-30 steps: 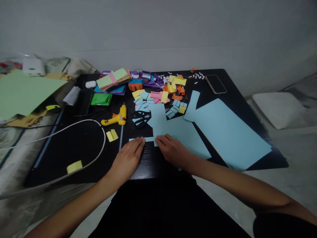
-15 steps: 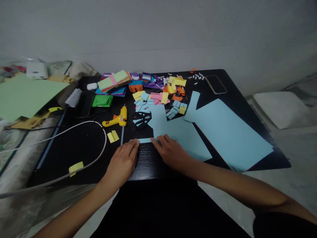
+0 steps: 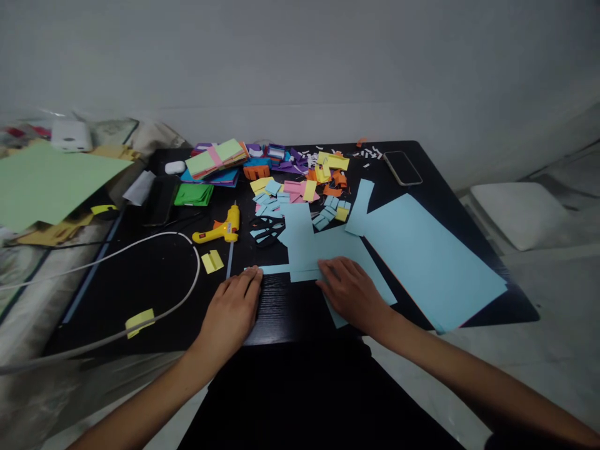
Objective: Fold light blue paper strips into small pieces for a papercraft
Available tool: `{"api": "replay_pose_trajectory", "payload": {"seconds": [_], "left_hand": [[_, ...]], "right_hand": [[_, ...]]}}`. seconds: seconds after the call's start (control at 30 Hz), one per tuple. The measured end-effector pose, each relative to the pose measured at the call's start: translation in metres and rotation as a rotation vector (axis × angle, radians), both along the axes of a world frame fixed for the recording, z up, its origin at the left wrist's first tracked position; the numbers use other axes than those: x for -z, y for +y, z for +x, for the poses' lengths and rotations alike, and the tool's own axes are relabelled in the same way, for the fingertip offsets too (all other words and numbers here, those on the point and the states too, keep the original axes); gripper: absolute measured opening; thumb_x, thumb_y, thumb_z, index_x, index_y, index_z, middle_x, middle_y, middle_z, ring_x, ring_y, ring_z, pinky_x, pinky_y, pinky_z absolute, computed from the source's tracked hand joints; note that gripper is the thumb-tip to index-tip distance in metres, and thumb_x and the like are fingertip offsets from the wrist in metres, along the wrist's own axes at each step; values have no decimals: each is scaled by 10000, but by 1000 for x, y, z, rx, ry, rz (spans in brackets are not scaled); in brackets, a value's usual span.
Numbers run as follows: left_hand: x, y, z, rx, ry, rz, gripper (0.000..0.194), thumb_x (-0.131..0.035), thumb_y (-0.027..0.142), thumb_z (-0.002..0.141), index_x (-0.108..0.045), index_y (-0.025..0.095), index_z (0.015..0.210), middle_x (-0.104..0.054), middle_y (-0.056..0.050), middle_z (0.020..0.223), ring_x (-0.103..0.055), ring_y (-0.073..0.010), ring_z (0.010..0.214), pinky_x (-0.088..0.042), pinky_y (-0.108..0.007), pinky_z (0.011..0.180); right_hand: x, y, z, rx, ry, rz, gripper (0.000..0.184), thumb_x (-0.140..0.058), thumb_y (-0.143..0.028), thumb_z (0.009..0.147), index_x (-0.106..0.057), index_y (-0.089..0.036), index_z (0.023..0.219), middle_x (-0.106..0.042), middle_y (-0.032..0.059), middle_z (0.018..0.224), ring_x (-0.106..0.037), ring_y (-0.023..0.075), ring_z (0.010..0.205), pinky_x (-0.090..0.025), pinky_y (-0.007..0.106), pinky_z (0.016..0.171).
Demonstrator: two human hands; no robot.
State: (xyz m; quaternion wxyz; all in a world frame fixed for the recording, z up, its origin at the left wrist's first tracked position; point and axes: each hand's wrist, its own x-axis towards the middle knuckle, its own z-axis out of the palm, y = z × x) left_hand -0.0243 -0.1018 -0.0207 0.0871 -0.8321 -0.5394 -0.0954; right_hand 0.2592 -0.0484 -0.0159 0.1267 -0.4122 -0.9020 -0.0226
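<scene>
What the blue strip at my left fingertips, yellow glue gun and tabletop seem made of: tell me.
Blue strip: apparently paper or thin card; matt, flat, straight edges.
Glue gun: probably plastic; smooth-looking, solid yellow.
Tabletop: wood or wood-look laminate; black, fine grain showing in its sheen.

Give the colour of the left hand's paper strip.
The strip is light blue, clearest in the head view.

Black table (image 3: pixel 276 312) across mid-frame: yellow glue gun (image 3: pixel 222 230) left of centre, blue sheets (image 3: pixel 435 262) right of centre, phone (image 3: pixel 402 169) upper right, pale cable (image 3: pixel 198 262) lower left.
</scene>
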Motion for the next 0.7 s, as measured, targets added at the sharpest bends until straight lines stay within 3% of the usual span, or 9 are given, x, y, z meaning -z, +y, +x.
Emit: {"api": "replay_pose_trajectory", "payload": {"seconds": [0.2, 0.33, 0.43, 0.6, 0.7], "left_hand": [[-4, 0, -3, 5, -39, 49, 347, -470, 194, 1054, -649, 30, 1301, -721, -214, 1276, -700, -322, 1139, -565, -467, 963], [-9, 5, 5, -49, -41, -9, 339, -463, 225, 1046, -687, 37, 1219, -718, -245, 1230, -695, -359, 1118, -560, -532, 958], [-13, 11, 29, -104, -23, -23, 364, -485, 256, 1028, -682, 11, 1210, -660, -293, 1333, -647, -410, 1224, -529, -584, 1018], [-9, 18, 88, 114, -23, -114, 465, -448, 250, 1057, -538, 60, 1472, -541, -203, 1555, -491, -323, 1469, -402, -494, 1217], [-2, 19, 107, 140, -31, -151, 503, -455, 250, 1060, -485, 48, 1520, -532, -196, 1568, -495, -314, 1470, -396, -478, 1225]], "right_hand": [[1, -1, -2, 24, 54, -16, 373, -525, -271, 1053, -620, -48, 1337, -683, 206, 1127, -591, 329, 1083, -553, 477, 913], [1, -2, -3, 55, 77, -44, 360, -528, -252, 1044, -629, -68, 1336, -658, 217, 1154, -580, 340, 1099, -557, 482, 912], [2, -3, -4, 54, 72, -43, 369, -528, -244, 1041, -622, -55, 1343, -644, 222, 1160, -570, 341, 1093, -560, 478, 908], [6, -1, -2, 21, 57, -16, 326, -543, -186, 1020, -646, -70, 1306, -652, 212, 1137, -566, 330, 1085, -559, 470, 920], [8, 0, -1, -8, 41, 14, 306, -542, -136, 1005, -664, -87, 1281, -664, 200, 1133, -578, 320, 1079, -565, 450, 907]]}}
